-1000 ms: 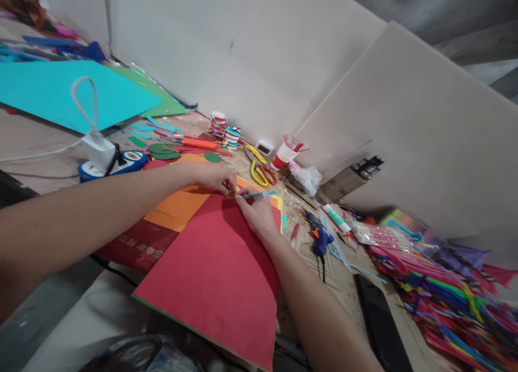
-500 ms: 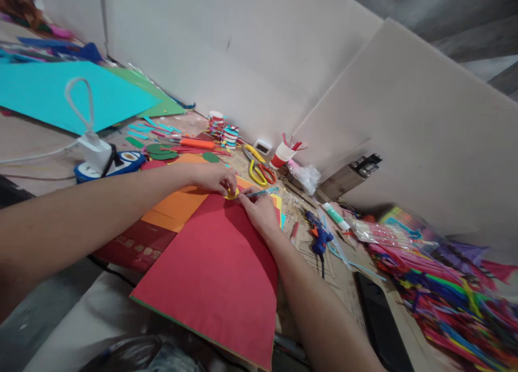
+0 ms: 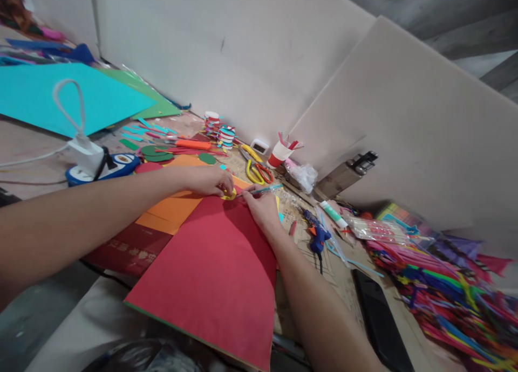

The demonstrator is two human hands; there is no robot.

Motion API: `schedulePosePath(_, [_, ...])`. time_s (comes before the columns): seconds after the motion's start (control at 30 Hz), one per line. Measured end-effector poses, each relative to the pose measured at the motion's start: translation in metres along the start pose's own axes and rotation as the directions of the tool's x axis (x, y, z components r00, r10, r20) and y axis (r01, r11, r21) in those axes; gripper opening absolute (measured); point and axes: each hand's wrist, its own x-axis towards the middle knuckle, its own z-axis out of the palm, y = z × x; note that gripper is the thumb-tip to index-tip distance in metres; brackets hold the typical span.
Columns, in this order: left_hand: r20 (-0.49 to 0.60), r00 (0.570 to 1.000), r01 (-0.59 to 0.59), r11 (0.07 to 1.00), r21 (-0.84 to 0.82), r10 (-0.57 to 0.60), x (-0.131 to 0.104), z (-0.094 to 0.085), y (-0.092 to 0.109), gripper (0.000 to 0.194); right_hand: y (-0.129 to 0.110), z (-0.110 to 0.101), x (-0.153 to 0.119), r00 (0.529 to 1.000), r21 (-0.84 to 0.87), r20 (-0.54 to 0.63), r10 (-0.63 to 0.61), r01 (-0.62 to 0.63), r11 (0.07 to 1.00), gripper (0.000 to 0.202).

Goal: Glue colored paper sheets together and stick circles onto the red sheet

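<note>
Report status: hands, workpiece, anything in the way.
Left hand touching yellow piece. Right hand holding pen-like tool. Yellow piece near red sheet's far edge. Glue gun off the sheet, to the right.

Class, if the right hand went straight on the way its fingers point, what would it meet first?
Probably the small yellow piece by the left hand, just past the tip of the pen-like tool in the right hand, though depth is hard to judge here.
</note>
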Motion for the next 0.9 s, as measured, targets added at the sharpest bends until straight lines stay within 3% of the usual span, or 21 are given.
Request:
schedulePosePath(0.13, [0.001, 1.000, -0.016, 1.000, 0.017, 0.016, -0.002, -0.001, 0.006, 0.032, 0.003, 0.002, 0.003, 0.998, -0.068, -0.055, -0.038, 0.034, 0.997, 0.013])
schedulePosePath(0.4, [-0.003, 1.000, -0.014, 1.000, 0.027, 0.014, -0.001, 0.001, 0.004, 0.031, 0.006, 0.006, 0.004, 0.991, -0.248, -0.016, -0.131, 0.123, 0.961, 0.013])
schedulePosePath(0.9, [-0.017, 0.998, 0.053, 0.999, 0.015, -0.052, -0.002, 0.002, 0.003, 0.030, -0.008, 0.008, -0.011, 0.993, -0.250, 0.016, -0.120, 0.120, 0.961, 0.011])
